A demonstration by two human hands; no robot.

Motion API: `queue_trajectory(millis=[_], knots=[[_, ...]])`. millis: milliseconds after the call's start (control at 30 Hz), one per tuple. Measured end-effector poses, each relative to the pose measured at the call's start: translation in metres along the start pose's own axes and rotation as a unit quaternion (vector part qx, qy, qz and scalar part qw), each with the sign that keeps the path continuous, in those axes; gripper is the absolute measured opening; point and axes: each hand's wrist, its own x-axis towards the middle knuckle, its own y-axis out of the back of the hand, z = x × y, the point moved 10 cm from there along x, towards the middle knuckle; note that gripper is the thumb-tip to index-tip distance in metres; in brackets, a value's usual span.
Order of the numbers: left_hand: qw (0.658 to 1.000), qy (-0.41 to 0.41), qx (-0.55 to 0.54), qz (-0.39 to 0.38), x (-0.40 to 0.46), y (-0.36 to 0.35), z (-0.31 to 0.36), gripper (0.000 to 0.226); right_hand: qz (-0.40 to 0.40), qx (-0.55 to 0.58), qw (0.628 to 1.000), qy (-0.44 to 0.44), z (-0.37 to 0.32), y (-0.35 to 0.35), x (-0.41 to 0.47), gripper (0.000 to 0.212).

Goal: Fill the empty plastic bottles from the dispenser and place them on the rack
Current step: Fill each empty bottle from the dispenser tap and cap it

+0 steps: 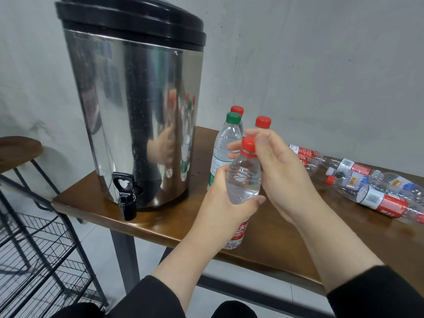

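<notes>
My left hand (226, 204) grips the body of a water-filled plastic bottle (244, 180) held over the table's front edge. Around its red cap (248, 145) curl the fingers of my right hand (278, 171). A steel dispenser (135, 106) with a black lid and black tap (126, 193) stands on the wooden table (160, 226) at the left. Three capped bottles stand behind the held one: a green-capped one (226, 143) and two red-capped ones (263, 122). The black wire rack (41, 255) sits on the floor at lower left.
Several empty bottles (367, 189) lie on their sides on the right part of the table. A round wooden stool (18, 150) stands at far left, behind the rack. A grey wall backs the table.
</notes>
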Motion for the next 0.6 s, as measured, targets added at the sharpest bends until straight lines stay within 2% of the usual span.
queue_trajectory(millis=[67,167,233,367,600], knots=[[1.000,-0.002,-0.003,-0.003,0.000,0.000,0.001,0.065,-0.014,-0.021,1.000,0.003,0.000,-0.004,-0.002,0.046],[1.000,-0.005,-0.001,0.001,0.000,0.000,0.001,0.064,0.011,0.008,1.000,-0.008,0.004,0.000,0.000,0.032],[1.000,-0.005,0.003,0.004,0.000,0.000,0.000,0.062,0.023,0.011,1.000,-0.011,0.005,0.000,0.001,0.031],[1.000,-0.002,-0.002,0.007,0.000,0.003,0.000,0.064,0.001,0.004,1.000,0.001,0.000,-0.006,-0.004,0.045],[1.000,-0.006,0.009,0.006,0.000,0.002,0.000,0.066,0.016,0.062,0.998,-0.017,0.010,0.002,0.001,0.052]])
